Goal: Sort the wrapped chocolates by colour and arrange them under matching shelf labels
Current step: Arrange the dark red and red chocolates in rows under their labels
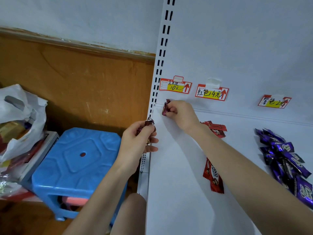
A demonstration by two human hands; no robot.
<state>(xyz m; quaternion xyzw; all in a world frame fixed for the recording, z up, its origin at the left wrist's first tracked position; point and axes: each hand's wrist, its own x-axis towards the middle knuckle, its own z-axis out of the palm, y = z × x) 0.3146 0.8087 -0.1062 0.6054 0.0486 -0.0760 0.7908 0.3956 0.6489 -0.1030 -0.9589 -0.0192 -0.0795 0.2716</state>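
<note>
While the R hand (179, 112) reaches to the back-left corner of the white shelf (177, 192), just left of frame ctr, its fingers are curled round 1 maroon twist-wrapped chocolate (165, 107), pinched betw. thumb & fingertips. The sweet is held at the seam where shelf deck meets back panel, directly under the 10-yuan label (175, 86), leftmost of 3 price tags; whether it touches the deck can't be told. The L hand (140, 139), lower and left of the R, at the shelf's left edge, is closed round a small clutch of maroon chocolates (147, 127). Foil ends stick out above the thumb; exact count can't be told. The red label (211, 94) hangs right of frame ctr, taped to the back panel. Below it, partly hidden by the R forearm, lie red-wrapped bars (216, 129), w/ more red bars (213, 177) nearer the front, beside the same forearm. The purple label (274, 102) is at frame right; beneath it a loose heap of purple-wrapped chocolates (284, 156) runs toward the lower-right edge. A slotted upright (163, 53) bounds the shelf on its left. Left of frame: blue plastic stool (76, 158) at lower left, white plastic bag (22, 116) at mid-left, wood wall panel (84, 78) behind both. A bare knee (132, 214) shows at btm ctr.
</note>
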